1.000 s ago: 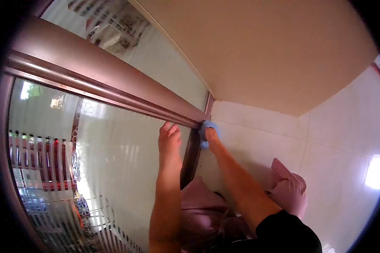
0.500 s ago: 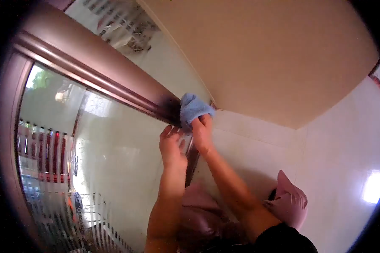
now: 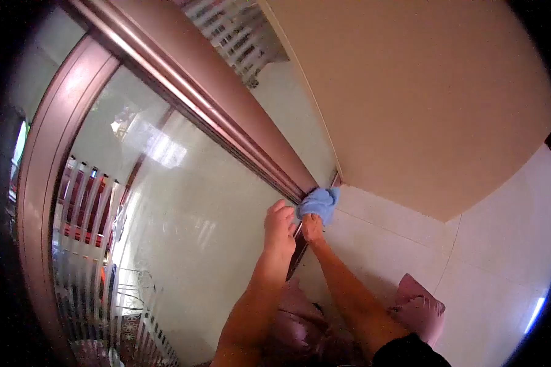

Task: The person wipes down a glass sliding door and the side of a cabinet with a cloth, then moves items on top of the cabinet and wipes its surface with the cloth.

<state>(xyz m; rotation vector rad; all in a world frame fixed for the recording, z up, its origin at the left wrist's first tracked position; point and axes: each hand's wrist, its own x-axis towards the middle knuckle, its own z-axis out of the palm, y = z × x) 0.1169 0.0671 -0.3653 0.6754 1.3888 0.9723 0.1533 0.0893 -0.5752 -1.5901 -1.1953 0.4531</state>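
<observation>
A light blue cloth (image 3: pixel 320 203) is bunched in my right hand (image 3: pixel 312 229), whose fingers are wrapped into it and mostly hidden. The cloth presses against the end of a brown metal frame rail (image 3: pixel 251 119), near the corner with the wall. Just left of it, my left hand (image 3: pixel 279 225) is empty, its fingers loosely bent and apart, close to the glass pane (image 3: pixel 208 196) and below the rail. Whether those fingertips touch the glass, I cannot tell.
A beige wall panel (image 3: pixel 422 104) rises at the upper right, meeting a pale tiled surface (image 3: pixel 386 238). At the left stands a brown upright frame (image 3: pixel 43 165). Pink clothing (image 3: pixel 419 309) covers my legs below. The glass carries striped frosted patterns and reflections.
The view has shifted, so the rail and both hands appear lower and further right. My right hand keeps hold of the cloth at the rail's end. My left fingers look more bent.
</observation>
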